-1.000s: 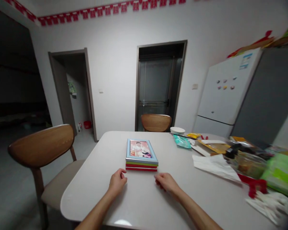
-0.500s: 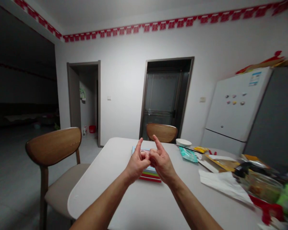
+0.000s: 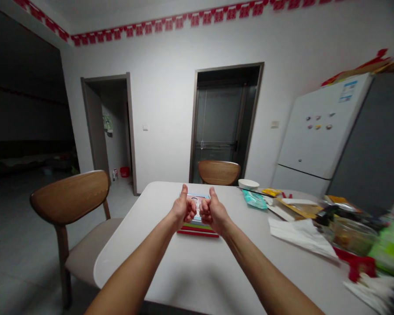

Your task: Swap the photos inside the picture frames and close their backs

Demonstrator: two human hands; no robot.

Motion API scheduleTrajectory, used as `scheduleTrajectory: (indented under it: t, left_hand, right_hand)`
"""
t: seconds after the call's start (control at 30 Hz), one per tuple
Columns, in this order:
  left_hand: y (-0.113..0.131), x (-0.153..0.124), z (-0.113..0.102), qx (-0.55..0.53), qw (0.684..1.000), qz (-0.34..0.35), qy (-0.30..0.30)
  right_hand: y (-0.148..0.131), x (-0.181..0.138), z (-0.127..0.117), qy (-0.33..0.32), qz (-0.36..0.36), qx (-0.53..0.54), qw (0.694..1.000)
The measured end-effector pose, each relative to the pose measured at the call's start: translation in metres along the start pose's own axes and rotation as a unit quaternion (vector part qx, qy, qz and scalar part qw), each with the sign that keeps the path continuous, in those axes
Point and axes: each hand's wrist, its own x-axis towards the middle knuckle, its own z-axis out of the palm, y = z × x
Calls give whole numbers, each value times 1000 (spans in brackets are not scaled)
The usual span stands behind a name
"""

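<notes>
Both hands are held up in front of me over the table, thumbs pointing up and the other fingers curled in. My left hand (image 3: 184, 207) is closed with nothing in it. Facing it across a small gap, my right hand (image 3: 214, 209) is closed the same way, also holding nothing. Behind and below them lies a stack of books (image 3: 198, 232) on the white table (image 3: 134, 258). Red and green edges show at its front, and a pale cover with a picture on top. The hands partly hide the stack; they appear to be above it.
On the table's right side are a white bowl (image 3: 248, 184), a teal packet (image 3: 254, 199), white paper (image 3: 300, 236), a clear container (image 3: 353, 236) and a green bag (image 3: 392, 247). Wooden chairs stand at the left (image 3: 70, 197) and far side (image 3: 218, 173). A fridge (image 3: 310, 135) stands back right.
My hands have moved apart from touching at the curled fingers. The raised index fingers are now folded in and the thumbs point up. The view has tipped down slightly.
</notes>
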Motion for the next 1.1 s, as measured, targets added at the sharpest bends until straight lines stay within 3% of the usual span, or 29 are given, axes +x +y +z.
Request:
scheduleTrajectory:
  t: [0.07,0.13,0.2,0.33,0.47,0.67,0.77,0.87,0.93,1.0,1.1]
  left_hand:
    - [4,3,4,-2,1000,-12,-1]
    - [0,7,4,-5,1000,-24,7]
    - [-14,11,1,-8,999,-37,27]
    - [-61,14,-16,-10,993,-75,94]
    - [-104,10,-29,-23,986,-96,138]
    - [-119,3,-25,-82,985,-1,153]
    - [-110,-12,-14,-92,980,70,159]
    - [-95,-41,0,-59,977,133,155]
    - [-86,-66,9,58,967,204,140]
    - [-81,-90,15,219,931,273,108]
    - [-90,-116,18,371,842,389,42]
  right_hand:
    - [-2,3,3,-8,-53,-146,988]
    - [3,10,2,7,-109,-330,938]
    - [15,18,-5,36,-134,-441,887]
    - [47,28,-29,78,-151,-534,828]
    - [72,23,-44,73,-163,-615,768]
    - [81,-8,-37,3,-195,-653,732]
    - [75,-32,-33,-7,-215,-600,771]
    - [61,-55,-28,23,-214,-441,871]
    - [50,-70,-25,60,-180,-307,933]
    - [40,-86,-23,102,-141,-181,968]
    - [36,-109,-26,152,-89,-51,983]
